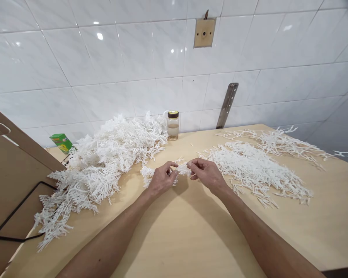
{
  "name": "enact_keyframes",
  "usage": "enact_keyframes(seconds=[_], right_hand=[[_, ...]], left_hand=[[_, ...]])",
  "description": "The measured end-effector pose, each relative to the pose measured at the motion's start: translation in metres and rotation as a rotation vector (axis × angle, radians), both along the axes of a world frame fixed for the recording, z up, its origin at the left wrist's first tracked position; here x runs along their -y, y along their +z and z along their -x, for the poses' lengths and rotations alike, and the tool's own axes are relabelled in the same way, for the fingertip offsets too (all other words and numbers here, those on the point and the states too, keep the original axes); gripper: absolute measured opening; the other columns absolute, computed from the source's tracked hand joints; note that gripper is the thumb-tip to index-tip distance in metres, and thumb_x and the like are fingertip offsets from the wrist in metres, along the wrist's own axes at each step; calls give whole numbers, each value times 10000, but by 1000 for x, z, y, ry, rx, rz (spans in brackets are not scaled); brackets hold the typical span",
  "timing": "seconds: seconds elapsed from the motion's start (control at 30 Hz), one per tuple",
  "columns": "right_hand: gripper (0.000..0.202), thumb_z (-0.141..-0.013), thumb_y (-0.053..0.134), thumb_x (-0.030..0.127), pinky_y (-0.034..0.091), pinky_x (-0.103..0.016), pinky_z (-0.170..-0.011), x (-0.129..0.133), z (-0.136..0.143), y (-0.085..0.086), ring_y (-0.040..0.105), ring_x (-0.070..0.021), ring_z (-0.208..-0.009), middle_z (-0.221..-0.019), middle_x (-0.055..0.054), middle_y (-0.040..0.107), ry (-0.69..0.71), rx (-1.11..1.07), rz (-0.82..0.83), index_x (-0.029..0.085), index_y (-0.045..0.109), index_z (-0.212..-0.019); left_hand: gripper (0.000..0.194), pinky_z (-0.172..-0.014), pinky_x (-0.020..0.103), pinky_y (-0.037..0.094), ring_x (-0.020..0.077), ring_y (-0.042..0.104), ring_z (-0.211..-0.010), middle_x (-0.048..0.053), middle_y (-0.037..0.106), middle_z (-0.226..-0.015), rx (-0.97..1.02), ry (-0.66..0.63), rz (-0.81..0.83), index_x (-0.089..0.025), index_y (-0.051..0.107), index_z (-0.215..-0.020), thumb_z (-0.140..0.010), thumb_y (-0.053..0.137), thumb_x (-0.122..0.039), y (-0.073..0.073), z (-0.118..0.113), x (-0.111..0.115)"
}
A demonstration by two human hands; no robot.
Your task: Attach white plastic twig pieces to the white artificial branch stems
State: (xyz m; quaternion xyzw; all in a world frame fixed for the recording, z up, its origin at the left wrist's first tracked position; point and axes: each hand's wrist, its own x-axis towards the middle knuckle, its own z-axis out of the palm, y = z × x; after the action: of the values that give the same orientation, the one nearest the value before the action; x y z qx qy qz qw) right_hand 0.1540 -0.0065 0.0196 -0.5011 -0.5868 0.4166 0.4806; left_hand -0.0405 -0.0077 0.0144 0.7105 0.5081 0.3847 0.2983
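In the middle of the table, my left hand (161,179) and my right hand (208,174) face each other, fingers bent into pinches. Between them is a small white feathery sprig (183,169), which looks like artificial foliage. My fingertips grip it from both sides and partly cover it. Beside my left hand lies a loose bit of white foliage (146,173). A large fluffy heap of white artificial foliage (110,150) rises to the left. A flatter pile of white sprigs (255,170) spreads to the right, with bare white branched stems (290,143) behind it.
A jar with a dark lid (173,126) stands against the tiled wall. At far left are a brown board (14,162), a black wire frame (16,210) and a green box (61,143). A metal bracket (227,105) leans on the wall behind the wooden table (191,239).
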Motion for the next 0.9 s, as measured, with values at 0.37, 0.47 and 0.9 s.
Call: enact_keyframes(seconds=[0.37, 0.47, 0.9], right_hand=[[324, -775, 664, 504, 515, -216, -491, 7, 7, 9, 652, -140, -574, -674, -19, 660, 14, 64, 79, 184, 684, -818], [327, -798, 646, 507, 509, -214, -493, 6, 4, 9, 657, -138, -576, -690, -22, 666, 1, 60, 87, 185, 675, -844], [266, -777, 678, 443, 495, -203, -469, 6, 6, 7, 662, -138, -573, -704, -16, 664, 56, 88, 106, 185, 676, -842]], left_hand=[[326, -569, 233, 384, 109, 476, -591, -18, 579, -661, 152, 69, 172, -164, 627, -711, -703, 689, -484, 7, 0, -2], [361, -537, 226, 353, 93, 427, -555, -31, 532, -613, 202, 81, 212, -162, 603, -678, -698, 698, -509, 9, 1, -2], [420, -499, 219, 312, 68, 360, -512, -55, 452, -575, 354, 77, 250, -162, 562, -697, -661, 729, -545, 8, -2, -1]])
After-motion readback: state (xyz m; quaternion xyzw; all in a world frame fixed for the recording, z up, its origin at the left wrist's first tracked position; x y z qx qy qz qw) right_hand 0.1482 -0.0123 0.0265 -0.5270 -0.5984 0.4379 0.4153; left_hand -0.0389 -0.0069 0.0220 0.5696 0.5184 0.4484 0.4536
